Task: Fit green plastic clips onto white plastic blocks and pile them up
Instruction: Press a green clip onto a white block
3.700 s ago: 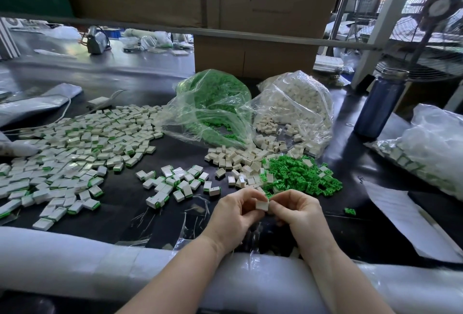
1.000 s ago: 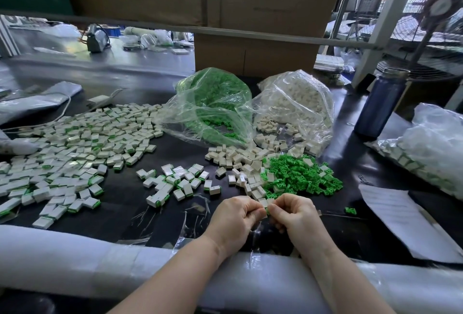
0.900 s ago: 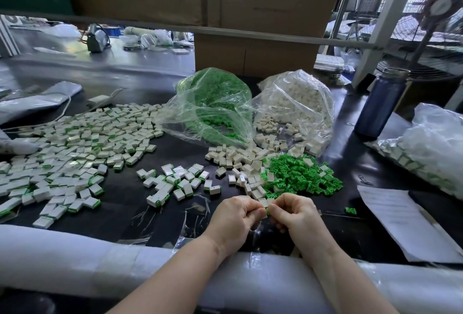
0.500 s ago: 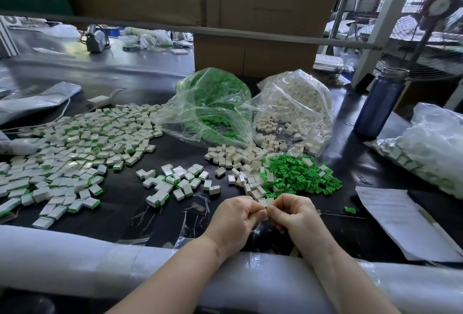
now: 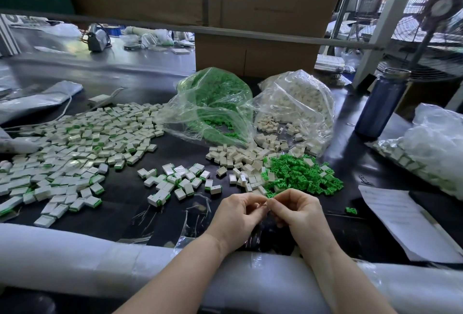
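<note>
My left hand (image 5: pixel 235 218) and my right hand (image 5: pixel 297 213) meet fingertip to fingertip just above the table's front edge. Together they pinch a small whitish part (image 5: pixel 264 204), which the curled fingers mostly hide. Whether a clip sits on it I cannot tell. Just beyond my hands lie a heap of loose green clips (image 5: pixel 300 176) and several loose white blocks (image 5: pixel 238 158). A small pile of fitted blocks (image 5: pixel 175 181) lies to the left, and a wide spread of them (image 5: pixel 75 153) covers the far left.
Two open clear bags stand behind, one with green clips (image 5: pixel 215 103), one with white blocks (image 5: pixel 295 108). A blue bottle (image 5: pixel 380 103) and another filled bag (image 5: pixel 431 143) are at the right. A paper sheet (image 5: pixel 406 221) and one stray clip (image 5: pixel 350 211) lie nearby. White padding (image 5: pixel 75 256) lines the edge.
My hands have stayed together at the table's front edge. The white block that showed between my fingertips earlier is now almost wholly covered by them.
</note>
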`<state>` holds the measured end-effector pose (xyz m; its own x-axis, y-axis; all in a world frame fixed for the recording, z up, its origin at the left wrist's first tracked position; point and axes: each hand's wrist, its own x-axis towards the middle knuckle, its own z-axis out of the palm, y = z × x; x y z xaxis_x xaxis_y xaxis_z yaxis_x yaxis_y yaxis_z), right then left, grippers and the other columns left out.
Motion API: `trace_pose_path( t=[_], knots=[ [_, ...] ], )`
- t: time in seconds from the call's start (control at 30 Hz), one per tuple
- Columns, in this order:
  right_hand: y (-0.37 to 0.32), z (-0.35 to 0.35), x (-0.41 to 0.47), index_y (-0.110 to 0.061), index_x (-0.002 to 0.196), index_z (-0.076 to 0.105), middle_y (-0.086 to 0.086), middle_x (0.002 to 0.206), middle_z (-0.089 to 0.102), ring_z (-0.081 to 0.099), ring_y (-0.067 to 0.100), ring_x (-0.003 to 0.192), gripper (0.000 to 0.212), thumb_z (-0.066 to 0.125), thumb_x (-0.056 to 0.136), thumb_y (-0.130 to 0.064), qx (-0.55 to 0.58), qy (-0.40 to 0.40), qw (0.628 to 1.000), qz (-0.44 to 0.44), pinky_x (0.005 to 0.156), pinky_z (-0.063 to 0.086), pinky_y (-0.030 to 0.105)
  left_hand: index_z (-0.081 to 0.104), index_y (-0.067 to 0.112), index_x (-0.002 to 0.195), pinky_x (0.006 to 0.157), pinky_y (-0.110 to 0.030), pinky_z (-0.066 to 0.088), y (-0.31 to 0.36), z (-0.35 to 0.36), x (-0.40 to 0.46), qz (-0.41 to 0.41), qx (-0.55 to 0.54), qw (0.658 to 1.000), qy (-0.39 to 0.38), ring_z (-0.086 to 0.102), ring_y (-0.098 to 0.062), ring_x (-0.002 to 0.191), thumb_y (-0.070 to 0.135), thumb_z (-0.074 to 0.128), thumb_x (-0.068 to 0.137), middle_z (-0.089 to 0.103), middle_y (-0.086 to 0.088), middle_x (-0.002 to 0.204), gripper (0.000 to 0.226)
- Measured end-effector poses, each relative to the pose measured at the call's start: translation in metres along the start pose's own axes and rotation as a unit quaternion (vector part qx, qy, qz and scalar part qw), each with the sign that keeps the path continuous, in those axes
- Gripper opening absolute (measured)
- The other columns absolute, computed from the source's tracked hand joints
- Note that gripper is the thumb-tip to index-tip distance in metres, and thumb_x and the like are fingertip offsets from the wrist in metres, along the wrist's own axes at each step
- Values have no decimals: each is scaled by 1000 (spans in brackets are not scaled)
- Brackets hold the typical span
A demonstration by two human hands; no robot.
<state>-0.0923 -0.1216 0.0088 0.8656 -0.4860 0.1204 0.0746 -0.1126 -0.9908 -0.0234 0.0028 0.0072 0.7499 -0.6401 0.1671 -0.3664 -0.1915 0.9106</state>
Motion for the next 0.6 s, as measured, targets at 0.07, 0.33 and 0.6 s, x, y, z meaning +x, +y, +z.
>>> trace_pose_path(
  t=[0.07,0.33,0.6],
  knots=[
    [-1,0,-1,-4,67,67,7,54,61,52,11,47,11,71,76,-2,10,-14,1000,-2,44,44,18,72,14,93,63,-37,48,0,0,0,-12,-14,1000,0,51,-18,63,19,63,87,66,-19,76,12],
    [-3,2,-2,-9,65,70,1,55,64,54,4,47,20,65,80,3,47,-36,998,-4,46,43,15,67,16,82,61,-30,43,1,-1,0,-37,-38,999,10,48,-14,59,18,59,77,56,0,62,9],
    [2,4,1,-5,91,69,20,80,68,62,23,75,20,56,88,-21,30,-69,997,15,70,52,35,65,16,90,91,-25,49,5,-3,0,-6,-60,998,-6,54,-18,93,2,59,86,44,-10,113,16]
  ],
)
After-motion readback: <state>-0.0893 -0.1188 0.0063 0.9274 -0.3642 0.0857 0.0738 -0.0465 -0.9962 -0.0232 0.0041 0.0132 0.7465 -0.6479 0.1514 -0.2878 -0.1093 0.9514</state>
